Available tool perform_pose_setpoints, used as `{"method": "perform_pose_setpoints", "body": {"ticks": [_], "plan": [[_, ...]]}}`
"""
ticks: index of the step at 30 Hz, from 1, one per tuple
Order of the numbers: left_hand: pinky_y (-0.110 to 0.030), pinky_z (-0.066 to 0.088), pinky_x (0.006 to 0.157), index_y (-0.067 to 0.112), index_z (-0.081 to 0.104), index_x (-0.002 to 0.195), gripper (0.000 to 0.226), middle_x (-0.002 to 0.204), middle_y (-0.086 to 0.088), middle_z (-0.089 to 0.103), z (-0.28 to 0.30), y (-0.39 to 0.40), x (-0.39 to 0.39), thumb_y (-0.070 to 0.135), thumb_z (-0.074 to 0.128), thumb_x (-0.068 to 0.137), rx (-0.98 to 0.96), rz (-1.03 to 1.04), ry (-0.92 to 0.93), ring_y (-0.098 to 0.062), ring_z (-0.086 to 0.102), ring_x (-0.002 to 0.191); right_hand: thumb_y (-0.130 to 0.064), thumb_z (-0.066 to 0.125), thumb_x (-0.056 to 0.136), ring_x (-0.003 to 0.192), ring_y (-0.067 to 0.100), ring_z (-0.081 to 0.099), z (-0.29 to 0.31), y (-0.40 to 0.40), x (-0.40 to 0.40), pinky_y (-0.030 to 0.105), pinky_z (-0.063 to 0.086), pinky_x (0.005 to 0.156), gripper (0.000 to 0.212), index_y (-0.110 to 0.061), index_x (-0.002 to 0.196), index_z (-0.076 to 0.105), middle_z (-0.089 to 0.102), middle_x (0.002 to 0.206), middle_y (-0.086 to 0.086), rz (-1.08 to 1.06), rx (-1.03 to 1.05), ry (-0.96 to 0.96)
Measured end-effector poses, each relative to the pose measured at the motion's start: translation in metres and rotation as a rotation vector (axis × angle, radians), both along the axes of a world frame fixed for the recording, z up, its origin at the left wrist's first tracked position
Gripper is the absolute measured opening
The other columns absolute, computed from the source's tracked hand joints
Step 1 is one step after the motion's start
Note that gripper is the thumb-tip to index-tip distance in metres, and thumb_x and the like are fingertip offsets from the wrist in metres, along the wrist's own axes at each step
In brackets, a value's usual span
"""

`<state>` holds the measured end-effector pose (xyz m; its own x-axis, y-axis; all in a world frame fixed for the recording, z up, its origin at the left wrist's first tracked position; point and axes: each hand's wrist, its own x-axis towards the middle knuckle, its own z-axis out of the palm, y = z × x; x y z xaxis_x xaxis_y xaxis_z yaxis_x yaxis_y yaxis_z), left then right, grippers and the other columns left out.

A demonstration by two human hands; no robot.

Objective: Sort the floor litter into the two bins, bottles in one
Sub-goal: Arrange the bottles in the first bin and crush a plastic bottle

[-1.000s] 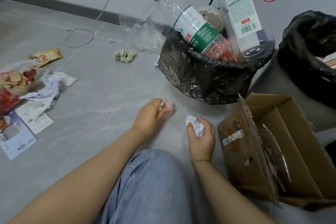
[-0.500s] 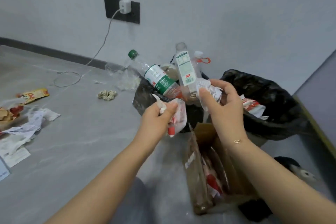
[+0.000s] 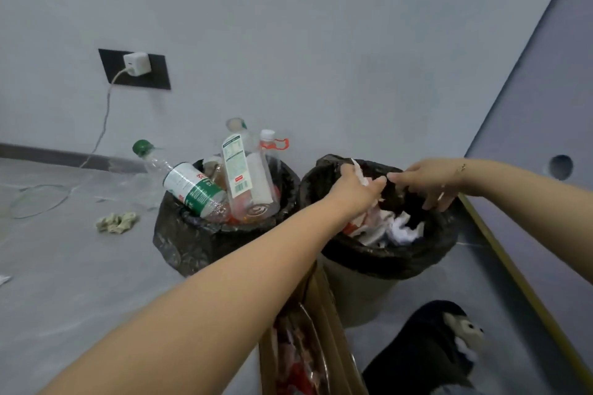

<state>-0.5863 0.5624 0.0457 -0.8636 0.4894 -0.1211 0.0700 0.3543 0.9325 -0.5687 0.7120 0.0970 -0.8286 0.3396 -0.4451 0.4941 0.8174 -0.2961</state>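
Note:
Two bins lined with black bags stand side by side against the wall. The left bin (image 3: 192,244) is packed with plastic bottles, among them a green-capped bottle (image 3: 189,186) lying tilted and a clear white-labelled bottle (image 3: 244,179). The right bin (image 3: 382,261) holds paper and wrappers. Both my hands are over the right bin. My left hand (image 3: 354,191) grips a white and red wrapper (image 3: 361,171) above the opening. My right hand (image 3: 428,181) hangs over the far rim, fingers pointing down and holding nothing. A crumpled white paper (image 3: 402,231) lies inside under it.
A cardboard box (image 3: 308,349) with wrappers inside stands in front of the bins under my left forearm. A crumpled greenish paper (image 3: 117,222) lies on the floor to the left. A charger cable (image 3: 38,202) loops on the floor. A dark slipper (image 3: 426,349) is at bottom right.
Both hands rose from the floor with litter and moved right, over the right bin. The crumpled paper has left my right hand. My view tilted up toward the wall.

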Motion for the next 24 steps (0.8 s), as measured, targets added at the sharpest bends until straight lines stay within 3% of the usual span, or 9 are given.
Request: {"method": "perform_pose_setpoints", "body": {"ticks": [2,6,8,11,15,18,20,24], "plan": [[-0.034,0.036,0.101,0.007,0.010,0.151,0.076,0.151,-0.014,0.034,-0.010,0.011,-0.002,0.047,0.045,0.097,-0.100,-0.027,-0.093,-0.030,0.038,0.135,-0.051,0.039,0.096,0.098,0.033,0.061,0.001,0.006,-0.002,0.039,0.055,0.073,0.053,-0.009,0.124,0.054,0.053,0.121,0.010,-0.006,0.008,-0.015],[-0.030,0.037,0.098,0.004,0.040,0.141,0.059,0.140,-0.011,0.048,-0.023,0.009,-0.004,0.046,0.041,0.099,-0.191,-0.058,-0.014,-0.027,0.047,0.128,-0.034,0.048,0.097,0.092,0.029,0.065,0.001,0.010,-0.008,0.039,0.055,0.076,0.035,-0.007,0.116,0.058,0.065,0.108,0.013,0.019,-0.016,0.105],[-0.034,0.039,0.106,0.007,0.047,0.137,0.050,0.129,-0.007,0.054,-0.024,0.002,-0.002,0.041,0.039,0.101,-0.123,-0.068,-0.023,-0.025,0.051,0.124,-0.030,0.051,0.095,0.085,0.025,0.064,-0.004,0.004,-0.010,0.034,0.054,0.070,0.030,-0.008,0.112,0.060,0.068,0.101,0.011,0.044,-0.028,0.168],[-0.038,0.044,0.104,0.013,0.050,0.135,0.042,0.132,-0.003,0.056,-0.018,-0.017,0.004,0.034,0.042,0.100,-0.033,-0.023,0.020,-0.017,0.056,0.116,-0.026,0.055,0.093,0.086,0.022,0.063,-0.015,-0.011,-0.008,0.031,0.052,0.070,0.024,-0.008,0.107,0.064,0.069,0.098,0.009,0.122,-0.033,0.192],[-0.024,0.053,0.088,0.016,0.053,0.131,0.033,0.125,-0.001,0.061,-0.014,-0.067,0.017,0.026,0.044,0.101,0.188,0.107,-0.044,-0.011,0.062,0.104,-0.020,0.056,0.092,0.091,0.020,0.065,-0.016,-0.040,-0.004,0.036,0.053,0.085,0.020,-0.010,0.104,0.067,0.071,0.102,0.007,0.222,-0.103,0.279],[-0.033,0.051,0.095,0.022,0.059,0.125,0.030,0.122,0.003,0.064,-0.021,-0.117,0.029,0.031,0.042,0.101,0.291,0.125,-0.117,-0.011,0.062,0.109,-0.022,0.059,0.091,0.098,0.011,0.063,-0.011,-0.069,-0.003,0.029,0.049,0.092,0.020,-0.022,0.108,0.069,0.070,0.107,-0.004,0.389,-0.154,0.297],[-0.033,0.053,0.094,0.023,0.062,0.121,0.028,0.116,0.004,0.068,-0.027,-0.151,0.035,0.031,0.042,0.101,0.365,0.179,-0.153,-0.011,0.064,0.107,-0.025,0.061,0.090,0.105,0.009,0.062,-0.010,-0.098,-0.003,0.032,0.045,0.100,0.019,-0.030,0.106,0.070,0.069,0.107,-0.009,0.504,-0.226,0.265],[-0.032,0.052,0.090,0.023,0.064,0.114,0.024,0.112,0.002,0.071,-0.042,-0.211,0.038,0.026,0.043,0.101,0.420,0.361,-0.165,-0.015,0.065,0.106,-0.021,0.060,0.091,0.112,0.007,0.056,-0.011,-0.168,-0.003,0.026,0.042,0.101,0.023,-0.025,0.112,0.068,0.064,0.117,-0.008,0.601,-0.368,0.229]]}}
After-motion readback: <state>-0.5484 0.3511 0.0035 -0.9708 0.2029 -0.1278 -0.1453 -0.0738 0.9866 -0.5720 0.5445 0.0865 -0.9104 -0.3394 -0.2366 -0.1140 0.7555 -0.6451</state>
